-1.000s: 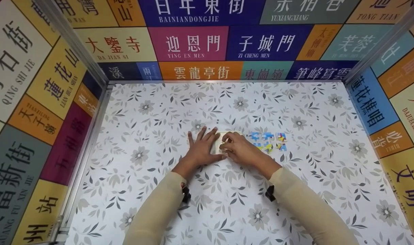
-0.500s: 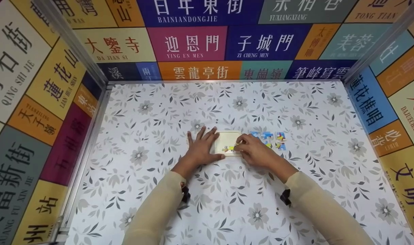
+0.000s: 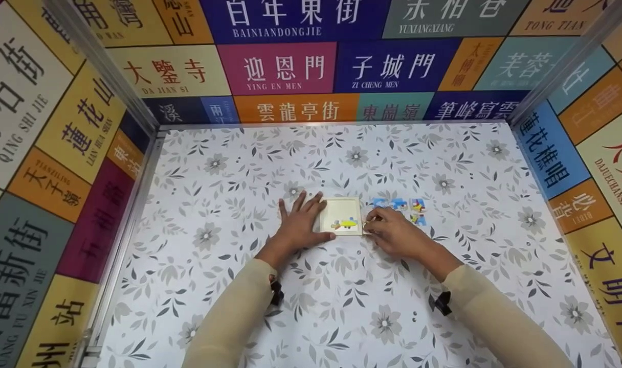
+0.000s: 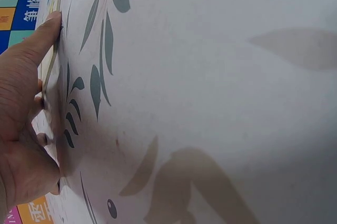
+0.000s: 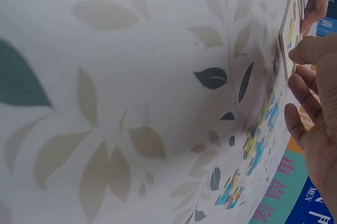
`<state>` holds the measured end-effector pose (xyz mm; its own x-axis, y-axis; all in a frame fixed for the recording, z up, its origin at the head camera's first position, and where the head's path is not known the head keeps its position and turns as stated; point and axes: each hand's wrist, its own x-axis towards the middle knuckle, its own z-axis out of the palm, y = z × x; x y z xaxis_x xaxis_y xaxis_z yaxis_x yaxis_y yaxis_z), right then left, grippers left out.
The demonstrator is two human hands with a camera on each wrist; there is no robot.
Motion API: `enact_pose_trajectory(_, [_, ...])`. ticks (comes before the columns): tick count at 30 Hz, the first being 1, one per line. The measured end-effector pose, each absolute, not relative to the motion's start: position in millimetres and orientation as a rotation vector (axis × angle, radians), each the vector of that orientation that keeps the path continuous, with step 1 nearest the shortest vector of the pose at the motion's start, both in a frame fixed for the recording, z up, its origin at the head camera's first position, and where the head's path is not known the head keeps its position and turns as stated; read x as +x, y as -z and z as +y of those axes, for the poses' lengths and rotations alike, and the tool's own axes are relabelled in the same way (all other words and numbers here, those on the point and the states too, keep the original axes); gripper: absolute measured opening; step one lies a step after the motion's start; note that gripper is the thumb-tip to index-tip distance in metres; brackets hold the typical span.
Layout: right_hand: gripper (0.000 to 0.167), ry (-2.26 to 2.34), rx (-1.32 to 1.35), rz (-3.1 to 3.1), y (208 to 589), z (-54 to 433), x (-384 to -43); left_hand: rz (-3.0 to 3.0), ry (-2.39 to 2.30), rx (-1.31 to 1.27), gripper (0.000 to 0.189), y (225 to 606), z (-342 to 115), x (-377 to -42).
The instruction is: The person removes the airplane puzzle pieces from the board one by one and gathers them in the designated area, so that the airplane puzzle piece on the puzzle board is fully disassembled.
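Note:
A shallow, light wooden puzzle tray (image 3: 339, 208) lies flat at mid-table. Along its near side, small picture shapes in yellow, brown and blue (image 3: 348, 223) show. My left hand (image 3: 301, 225) rests at the tray's left side, fingers spread and straight, its thumb along the near left corner. At the right edge is my right hand (image 3: 395, 235), thumb and fingers bent, tips close together at the rim. In the right wrist view its thumb (image 5: 303, 53) overlaps the tray's edge; I cannot tell whether it pinches anything. Beyond that hand lie loose jigsaw pieces (image 3: 418, 205), some hidden behind it.
The table has a white cloth (image 3: 260, 158) printed with grey leaves and flowers. Panels with large lettering (image 3: 280, 66) wall it in at the back and on both sides. Blue, yellow and red jigsaw pieces (image 5: 229, 192) also show on the cloth in the right wrist view.
My right hand has moved right, from over the tray to its right edge, uncovering the tray's floor and the picture shapes. The left hand has stayed at the tray's left side.

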<state>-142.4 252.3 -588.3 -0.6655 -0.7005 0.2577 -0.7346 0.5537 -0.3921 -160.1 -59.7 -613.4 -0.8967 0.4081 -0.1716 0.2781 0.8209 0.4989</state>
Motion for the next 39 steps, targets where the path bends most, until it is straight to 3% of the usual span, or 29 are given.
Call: enact_pose_trajectory(39, [0.020,-0.753,1.349,-2.598,606,299,-125,2.727,-0.654,0.509,0.099,614,-58,-161])
